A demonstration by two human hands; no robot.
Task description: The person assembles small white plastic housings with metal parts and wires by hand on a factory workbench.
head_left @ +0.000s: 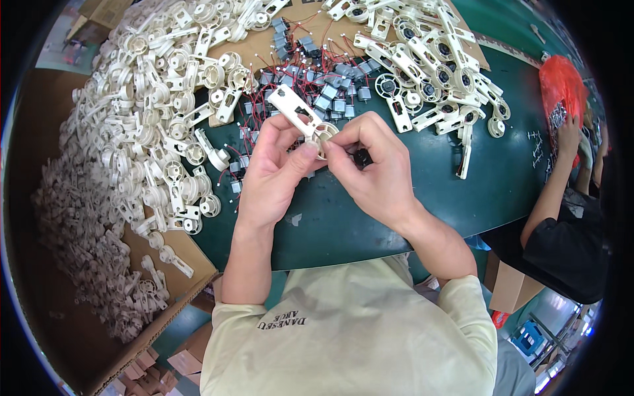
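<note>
Over the near part of the green table, both my hands hold one cream plastic housing point(290, 104), with a long slotted arm and a round ring end. My left hand point(271, 175) grips it with the thumb laid near the ring. At the ring, my right hand point(380, 171) pinches with thumb and forefinger; whatever sits inside the ring is hidden by the fingertips. A small black part point(362, 157) shows under my right fingers, and I cannot tell if it is held. Just beyond lie small grey motors point(323, 99) with red wires.
Loose cream housings point(172, 119) are heaped on the left, spilling into a large cardboard box point(46, 264). More housings, with black centres point(429, 72), lie at the far right. Beside a red plastic bag point(561, 79), another person's hand point(568, 135) reaches in over the green table point(462, 204).
</note>
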